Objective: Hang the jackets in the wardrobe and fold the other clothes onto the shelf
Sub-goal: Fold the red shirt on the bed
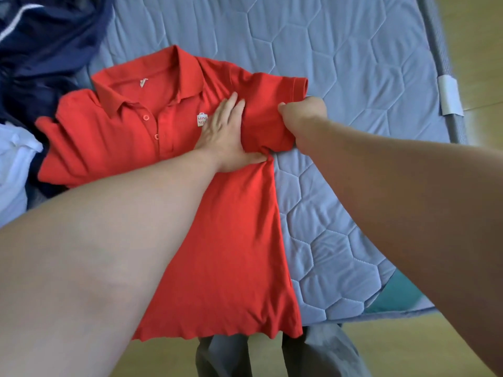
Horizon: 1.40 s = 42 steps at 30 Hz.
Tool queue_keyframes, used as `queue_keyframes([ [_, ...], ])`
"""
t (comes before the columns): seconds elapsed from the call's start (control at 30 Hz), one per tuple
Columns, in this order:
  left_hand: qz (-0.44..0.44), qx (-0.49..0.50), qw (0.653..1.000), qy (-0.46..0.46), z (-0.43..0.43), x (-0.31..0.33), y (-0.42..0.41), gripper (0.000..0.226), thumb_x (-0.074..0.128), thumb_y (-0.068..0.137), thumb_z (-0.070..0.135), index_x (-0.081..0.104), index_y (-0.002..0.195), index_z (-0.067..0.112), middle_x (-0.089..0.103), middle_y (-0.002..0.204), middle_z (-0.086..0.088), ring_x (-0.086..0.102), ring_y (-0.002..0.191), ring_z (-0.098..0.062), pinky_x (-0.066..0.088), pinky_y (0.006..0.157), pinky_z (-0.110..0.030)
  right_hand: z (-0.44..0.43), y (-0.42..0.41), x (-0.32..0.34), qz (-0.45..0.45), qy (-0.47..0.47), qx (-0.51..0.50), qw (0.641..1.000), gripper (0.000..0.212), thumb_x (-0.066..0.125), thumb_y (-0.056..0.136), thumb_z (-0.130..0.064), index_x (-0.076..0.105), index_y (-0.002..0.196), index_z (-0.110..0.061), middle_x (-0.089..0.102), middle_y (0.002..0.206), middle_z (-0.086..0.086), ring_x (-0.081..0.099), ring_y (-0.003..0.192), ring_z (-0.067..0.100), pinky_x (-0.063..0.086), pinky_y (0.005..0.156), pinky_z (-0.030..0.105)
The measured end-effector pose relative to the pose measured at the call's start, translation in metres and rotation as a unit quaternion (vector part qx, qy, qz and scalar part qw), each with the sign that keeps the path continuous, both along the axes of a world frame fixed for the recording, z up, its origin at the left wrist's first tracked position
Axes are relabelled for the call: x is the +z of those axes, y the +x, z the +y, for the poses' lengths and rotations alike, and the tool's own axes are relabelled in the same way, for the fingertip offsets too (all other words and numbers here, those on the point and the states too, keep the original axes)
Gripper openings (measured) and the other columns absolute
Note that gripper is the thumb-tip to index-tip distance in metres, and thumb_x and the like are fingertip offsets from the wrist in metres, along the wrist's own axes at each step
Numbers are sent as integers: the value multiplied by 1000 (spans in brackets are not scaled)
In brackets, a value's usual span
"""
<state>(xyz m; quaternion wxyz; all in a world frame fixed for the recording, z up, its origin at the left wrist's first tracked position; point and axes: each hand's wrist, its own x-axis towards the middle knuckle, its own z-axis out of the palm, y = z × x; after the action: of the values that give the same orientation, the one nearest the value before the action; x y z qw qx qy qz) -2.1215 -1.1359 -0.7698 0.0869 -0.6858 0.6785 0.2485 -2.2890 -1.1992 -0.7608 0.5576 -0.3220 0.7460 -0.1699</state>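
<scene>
Folding the red polo (122, 142): left hand (223, 131) is pressing flat, right hand (302, 112) is fist-gripping the 3 o'clock sleeve (294, 85), should be pulling it taut.

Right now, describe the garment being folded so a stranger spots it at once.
On the blue quilted mattress lies a red polo shirt, front up. The left hand presses its chest; the right hand grips fabric by one sleeve. Unlike the navy garment and white cloth beside it, it is bright red with collar and buttons.
</scene>
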Motion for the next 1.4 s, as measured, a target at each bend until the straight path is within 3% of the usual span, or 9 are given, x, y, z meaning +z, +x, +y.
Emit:
queue_keyframes([
  [0.1, -27, 0, 1000, -5, -11, -6, -2, 154, 66, 44, 91, -3, 161, 18, -12, 169, 1, -7, 156, -20, 4, 125, -47, 4, 1, 0, 29, -43, 21, 998, 26, 62, 91, -23, 67, 115, -12, 71, 108, 5, 68, 101, 24, 56, 90, 35],
  [0.23, -82, -1, 996, 23, -22, -17, -12, 163, 67, 41, 93, -14, 159, 14, -22, 167, -4, -18, 155, -22, -3, 125, -52, 11, 10, 10, 37, -126, 59, 990, 13, 60, 87, -21, 66, 99, -21, 69, 88, -7, 68, 93, 18, 53, 81, 29],
  [0.37, -99, -30, 994, 30, -23, -24, -8, 156, 62, 48, 92, -16, 159, 14, -21, 167, -5, -15, 155, -25, 0, 125, -53, 28, 25, 22, 24, -192, 150, 970, 7, 55, 92, -20, 60, 89, -22, 67, 84, -2, 63, 85, 21, 47, 74, 30],
  [0.5, -25, -48, 998, 12, -25, -15, 12, 134, 60, 60, 75, -2, 162, 16, -5, 170, -6, -4, 157, -25, 10, 125, -51, 46, 42, 33, 63, -261, 220, 938, 26, 49, 98, -26, 65, 115, -15, 71, 107, 8, 64, 101, 30, 45, 80, 34],
  [0.63, -21, -62, 993, -95, 7, 7, 55, 97, 65, 65, 61, 42, 146, 12, 48, 143, -12, 45, 133, -36, 38, 107, -47, 64, 68, 35, 103, -297, 334, 889, 50, 46, 100, -33, 46, 149, -21, 63, 127, 11, 58, 115, 32, 46, 90, 39],
  [0.87, -170, 229, 927, -242, 90, 43, 174, 34, 58, 89, 39, 58, 119, 23, 58, 122, -8, 53, 116, -33, 38, 95, -46, 99, 109, 13, 221, -63, 663, 713, 83, 40, 100, -57, 7, 160, -11, 48, 148, 16, 45, 135, 37, 36, 106, 48],
  [1.0, -181, 439, 849, -231, 103, 57, 237, 35, 56, 91, 38, 57, 122, 22, 55, 131, -7, 49, 126, -29, 37, 102, -45, 111, 145, 18, 291, -121, 569, 759, 55, 34, 104, -49, 38, 143, -10, 59, 132, 15, 55, 122, 37, 40, 92, 47],
  [1.17, -56, 546, 830, -102, 105, 48, 296, 64, 52, 95, 50, 45, 145, 12, 50, 148, -9, 47, 137, -31, 38, 110, -45, 126, 202, 28, 306, -261, 586, 704, 40, 48, 100, -37, 43, 133, -15, 51, 126, 12, 52, 116, 34, 43, 87, 45],
  [1.4, 37, 526, 848, -43, 101, 35, 328, 88, 51, 75, 78, 45, 147, 28, 60, 140, 4, 59, 126, -25, 45, 107, -43, 139, 297, 20, 230, -280, 650, 668, 93, 62, 93, -51, 6, 161, -21, -2, 169, 0, 41, 135, 31, 46, 97, 47],
])
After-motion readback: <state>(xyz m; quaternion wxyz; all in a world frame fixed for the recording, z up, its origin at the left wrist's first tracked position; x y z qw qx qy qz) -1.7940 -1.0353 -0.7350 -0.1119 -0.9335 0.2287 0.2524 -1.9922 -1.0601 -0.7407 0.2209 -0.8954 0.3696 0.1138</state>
